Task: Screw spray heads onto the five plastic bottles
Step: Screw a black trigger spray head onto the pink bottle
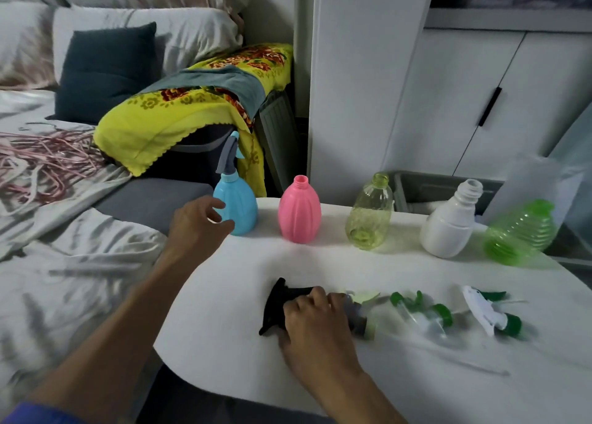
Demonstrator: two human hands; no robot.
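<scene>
Five bottles stand in a row on the white table (224, 295). The blue bottle (238, 204) at the left carries a grey and blue spray head (228, 154). The pink bottle (299, 210), yellow-green clear bottle (370, 214), white bottle (450, 223) and green ribbed bottle (520, 233) have bare necks. My left hand (195, 228) hovers beside the blue bottle with loosely curled fingers, holding nothing. My right hand (315, 322) grips a black spray head (278, 305) lying on the table. Other spray heads lie to its right: a grey and pale green one (362, 314), a clear green one (423, 311), a white and green one (493, 316).
A bed with crumpled sheets and pink hangers (41, 164) lies left of the table. A yellow flowered cloth (179, 110) covers a dark case behind the blue bottle. White cupboards (448, 87) and a grey bin (426, 188) stand behind the table.
</scene>
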